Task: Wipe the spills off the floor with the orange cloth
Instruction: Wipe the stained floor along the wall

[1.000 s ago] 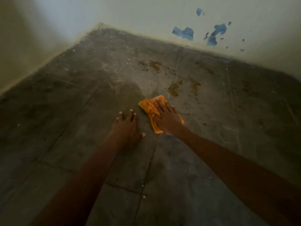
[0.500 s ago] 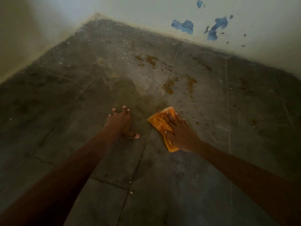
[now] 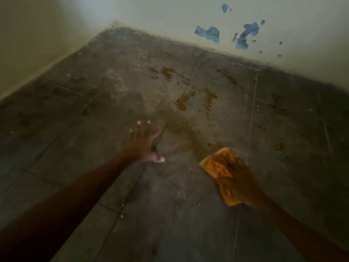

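The orange cloth (image 3: 212, 162) lies flat on the dark tiled floor (image 3: 75, 120), low and right of centre. My right hand (image 3: 239, 182) presses down on it with fingers spread over the fabric; the hand is blurred. My left hand (image 3: 145, 142) rests palm-down on the floor to the cloth's left, fingers apart, holding nothing. Brown spills lie beyond both hands: one pair of patches (image 3: 184, 103) on a tile joint, another splatter (image 3: 166, 72) farther back. A wet smear (image 3: 185, 129) runs from the patches toward the cloth.
Pale walls meet in a corner at the far left (image 3: 115, 22). The right-hand wall has blue patches of peeled paint (image 3: 207, 34). Smaller brown spots (image 3: 279, 146) dot the tiles to the right. Crumbs lie scattered on the floor.
My right hand has dragged the orange cloth toward me and to the right, away from the brown patches. My left hand has stayed planted on the floor.
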Available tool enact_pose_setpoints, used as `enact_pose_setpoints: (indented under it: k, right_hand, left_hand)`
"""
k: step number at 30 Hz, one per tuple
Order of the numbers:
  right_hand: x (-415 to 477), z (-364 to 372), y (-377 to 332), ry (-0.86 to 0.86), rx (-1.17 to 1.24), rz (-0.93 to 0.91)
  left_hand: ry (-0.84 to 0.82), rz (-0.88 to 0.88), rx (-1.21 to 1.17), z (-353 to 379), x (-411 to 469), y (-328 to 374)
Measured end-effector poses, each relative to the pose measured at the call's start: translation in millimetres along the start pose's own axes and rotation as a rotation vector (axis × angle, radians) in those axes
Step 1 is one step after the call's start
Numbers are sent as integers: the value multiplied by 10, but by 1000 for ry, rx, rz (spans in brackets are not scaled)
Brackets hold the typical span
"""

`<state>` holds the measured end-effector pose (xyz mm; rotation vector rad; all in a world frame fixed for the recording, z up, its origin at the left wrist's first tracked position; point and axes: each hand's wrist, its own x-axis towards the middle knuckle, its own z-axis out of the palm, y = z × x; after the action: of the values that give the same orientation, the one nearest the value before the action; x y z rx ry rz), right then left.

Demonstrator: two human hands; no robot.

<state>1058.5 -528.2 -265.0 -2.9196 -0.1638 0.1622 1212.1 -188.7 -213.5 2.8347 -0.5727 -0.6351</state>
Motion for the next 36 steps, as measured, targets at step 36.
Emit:
enact_pose_setpoints:
  k: [36]
  right_hand:
    - [-168, 62, 527, 169, 5, 299]
  left_hand:
    - [305, 71, 78, 633, 314, 2040]
